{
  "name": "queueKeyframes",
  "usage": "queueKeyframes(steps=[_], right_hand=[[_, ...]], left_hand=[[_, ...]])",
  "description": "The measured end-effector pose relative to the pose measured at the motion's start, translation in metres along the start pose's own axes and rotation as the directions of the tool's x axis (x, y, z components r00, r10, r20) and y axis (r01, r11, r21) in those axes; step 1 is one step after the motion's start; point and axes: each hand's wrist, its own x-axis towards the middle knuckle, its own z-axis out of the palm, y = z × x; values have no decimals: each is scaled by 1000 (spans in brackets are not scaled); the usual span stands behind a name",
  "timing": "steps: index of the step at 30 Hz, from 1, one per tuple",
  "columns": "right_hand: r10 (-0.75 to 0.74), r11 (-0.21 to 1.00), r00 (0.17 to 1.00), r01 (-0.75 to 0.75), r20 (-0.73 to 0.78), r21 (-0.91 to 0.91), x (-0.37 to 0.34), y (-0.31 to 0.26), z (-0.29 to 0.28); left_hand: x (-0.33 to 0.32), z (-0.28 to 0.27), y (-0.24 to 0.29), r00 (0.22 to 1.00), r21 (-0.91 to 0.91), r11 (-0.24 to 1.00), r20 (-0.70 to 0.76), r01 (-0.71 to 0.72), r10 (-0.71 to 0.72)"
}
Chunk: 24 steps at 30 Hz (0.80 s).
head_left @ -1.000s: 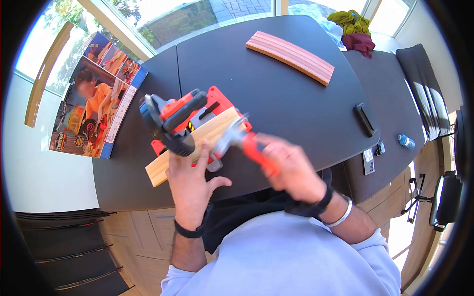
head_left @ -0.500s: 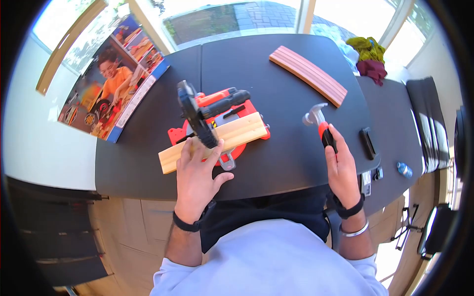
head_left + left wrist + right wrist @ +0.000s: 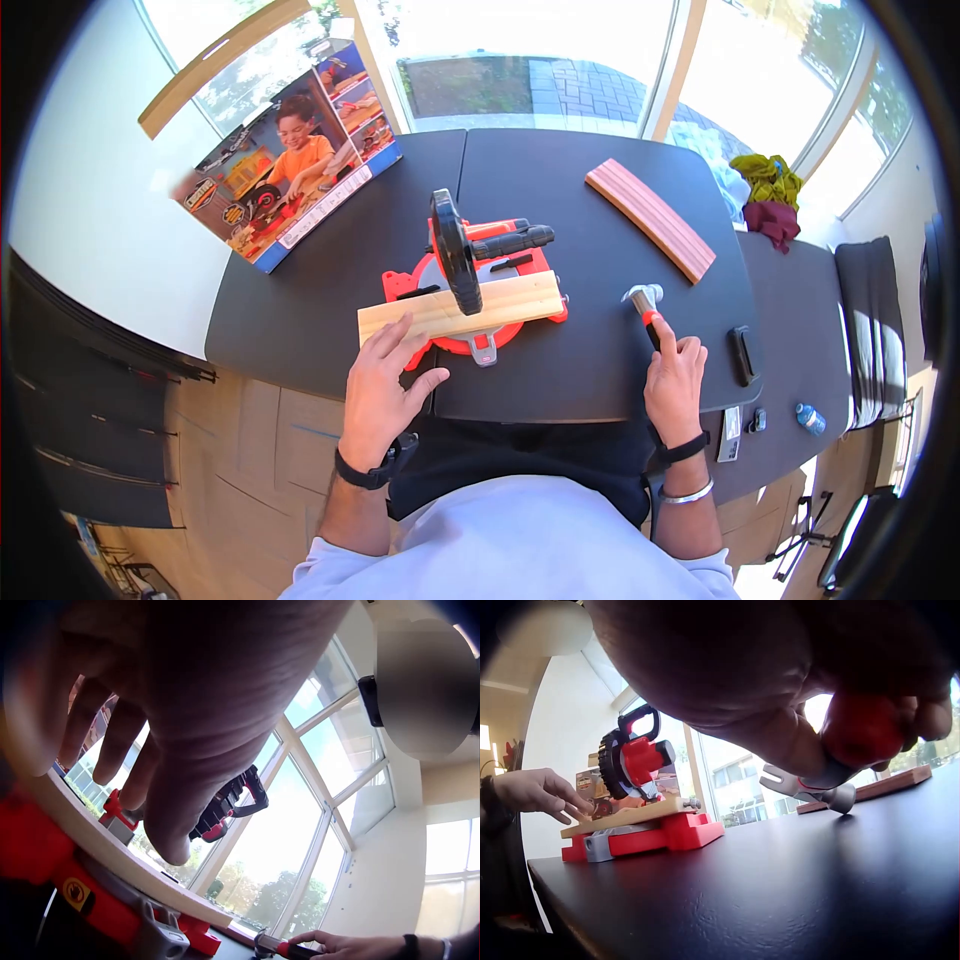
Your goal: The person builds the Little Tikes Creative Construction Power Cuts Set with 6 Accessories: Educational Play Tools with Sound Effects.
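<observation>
A pale wooden board (image 3: 520, 297) lies across the red base of a toy miter saw (image 3: 456, 255), under its black round blade guard. My left hand (image 3: 383, 392) is at the board's left part, with fingertips at its front edge and thumb spread away. Off to the right, my right hand (image 3: 676, 385) grips a claw hammer (image 3: 645, 299) by its red and black handle. In the right wrist view the hammer's metal head (image 3: 840, 798) is down at the tabletop, claw pointing up and left.
A reddish grooved plank (image 3: 655, 222) lies at the back right of the dark table (image 3: 540, 390). At the back left stands a printed toy box (image 3: 300, 165). A black oblong object (image 3: 742, 356) is near the right edge. Clothes (image 3: 770, 195) and a bottle (image 3: 811, 419) lie beyond.
The right hand has carried the hammer from the board's right end out to the right and lowered it to the table. The left hand has shifted left, away from the blade. The head view has turned.
</observation>
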Motion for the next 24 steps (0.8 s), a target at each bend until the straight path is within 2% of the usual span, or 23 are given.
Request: queueKeyframes(steps=[5, 7, 10, 15, 17, 19, 22, 23, 24], right_hand=[[-27, 997, 1000, 28, 12, -70, 1, -3, 8], [-10, 991, 995, 22, 97, -128, 2, -4, 12], [-10, 993, 994, 23, 108, -116, 4, -8, 12], [-3, 990, 995, 17, 98, -138, 7, -8, 18], [-5, 989, 991, 25, 135, -147, 7, -8, 15], [-9, 989, 994, 24, 107, -144, 2, -12, 4], [-140, 990, 990, 140, -18, 10, -10, -24, -25], [-146, 989, 989, 146, -31, 10, -16, -25, -31], [-201, 976, 978, 204, -53, 76, -22, -25, -36]], left_hand=[[-10, -5, 1, 999, -12, 1000, -43, -20, 19], [-16, -6, 4, 998, -42, 998, -38, -54, 52], [-25, -10, 10, 997, -95, 992, -29, -79, 77], [-40, -18, 6, 984, -48, 985, -73, -167, 163], [-46, -26, 8, 988, -56, 988, -64, -146, 142], [-52, -31, 7, 981, -45, 984, -95, -175, 170], [-62, -39, 9, 967, -63, 970, -112, -235, 227], [-65, -42, 11, 965, -59, 969, -124, -242, 233], [-69, -43, 13, 963, -112, 958, -98, -262, 252]])
